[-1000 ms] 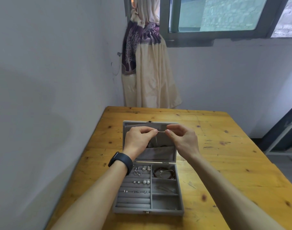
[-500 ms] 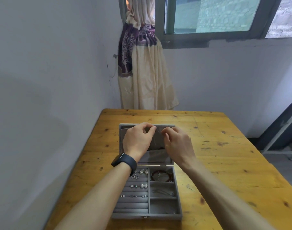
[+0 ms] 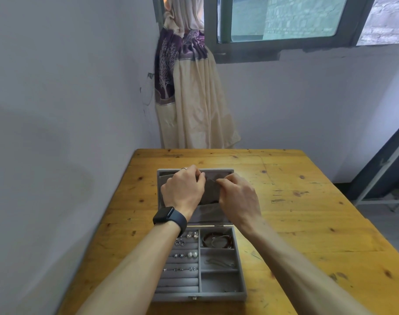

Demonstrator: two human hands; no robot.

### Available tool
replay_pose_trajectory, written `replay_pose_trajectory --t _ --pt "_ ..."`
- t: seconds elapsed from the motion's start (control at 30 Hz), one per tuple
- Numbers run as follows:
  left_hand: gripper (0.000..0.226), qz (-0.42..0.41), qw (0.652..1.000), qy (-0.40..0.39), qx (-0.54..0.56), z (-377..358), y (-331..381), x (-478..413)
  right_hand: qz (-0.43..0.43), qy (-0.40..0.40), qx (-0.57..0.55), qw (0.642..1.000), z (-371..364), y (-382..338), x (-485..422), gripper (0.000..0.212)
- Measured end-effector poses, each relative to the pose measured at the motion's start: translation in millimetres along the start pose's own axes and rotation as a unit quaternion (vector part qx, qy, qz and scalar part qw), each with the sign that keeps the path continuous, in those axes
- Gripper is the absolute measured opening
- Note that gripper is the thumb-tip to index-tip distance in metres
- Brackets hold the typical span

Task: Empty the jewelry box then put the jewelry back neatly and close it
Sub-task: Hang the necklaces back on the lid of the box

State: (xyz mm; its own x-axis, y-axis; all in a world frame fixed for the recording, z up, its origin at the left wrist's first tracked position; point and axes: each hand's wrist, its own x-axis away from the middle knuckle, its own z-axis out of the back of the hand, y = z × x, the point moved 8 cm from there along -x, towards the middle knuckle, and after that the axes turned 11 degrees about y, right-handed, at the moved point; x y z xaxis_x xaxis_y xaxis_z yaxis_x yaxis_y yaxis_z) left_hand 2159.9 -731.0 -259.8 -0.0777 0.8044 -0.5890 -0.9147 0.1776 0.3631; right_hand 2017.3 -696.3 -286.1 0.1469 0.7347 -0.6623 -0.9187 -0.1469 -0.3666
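1. Both hands are up at the opened lid point(image 3: 216, 172) of the grey velvet jewelry box point(image 3: 199, 297). The box sits left of centre on the table, with its lid on the far side.
2. The left hand point(image 3: 182, 189) has its fingers curled and pinches the upper edge of the grey fabric pocket point(image 3: 211, 189) lining the lid. Its knuckles cover the lid's left half.
3. The right hand point(image 3: 237, 196) is bunched, with the fingertips nipped together at that same edge. We cannot tell whether anything lies between them; it is too small.
4. The left forearm crosses the tray's far left corner and hides part of the ring rolls. There is a black smartwatch point(image 3: 165, 215) on that wrist and a thin silver ring point(image 3: 183, 168) on one finger.
5. In the tray we can read small silver earrings and pearl studs point(image 3: 185, 255) in the left rolls. A dark brown bracelet point(image 3: 216, 240) lies in the far right compartment. Just nearer is something thin and silvery point(image 3: 219, 262), too faint to name.
6. Both arms run off the near edge of the view.
7. Under it all is a yellow knotty wooden table point(image 3: 303, 223), scuffed on the right.
8. Pale walls point(image 3: 69, 110) meet at the far left corner. A cream-and-purple curtain point(image 3: 194, 105) hangs bunched there beside a dark-framed window point(image 3: 284, 43), which is cut off at the top.
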Motion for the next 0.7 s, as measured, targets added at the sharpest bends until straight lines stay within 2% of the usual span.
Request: replay_pose_trajectory --t 0.2,0.43,0.6,0.7 --pt "0.025 -0.023 0.999 -0.003 -0.022 -2.1 4.1 -2.8 0.025 0.020 0.014 0.999 5.3 -1.1 -2.6 0.028" --pt "0.026 -0.058 0.997 -0.003 -0.048 -6.8 9.9 -2.7 0.053 -0.006 0.081 0.995 -0.2 3.7 -1.8 0.019" --pt "0.022 -0.036 0.998 -0.020 -0.039 -9.2 9.5 1.0 0.079 -0.033 0.081 0.993 -10.8 0.3 7.6 0.014" --pt "0.021 -0.027 0.999 -0.032 -0.034 -9.5 6.2 8.5 0.062 -0.034 0.063 0.996 -15.9 4.7 17.5 0.021"
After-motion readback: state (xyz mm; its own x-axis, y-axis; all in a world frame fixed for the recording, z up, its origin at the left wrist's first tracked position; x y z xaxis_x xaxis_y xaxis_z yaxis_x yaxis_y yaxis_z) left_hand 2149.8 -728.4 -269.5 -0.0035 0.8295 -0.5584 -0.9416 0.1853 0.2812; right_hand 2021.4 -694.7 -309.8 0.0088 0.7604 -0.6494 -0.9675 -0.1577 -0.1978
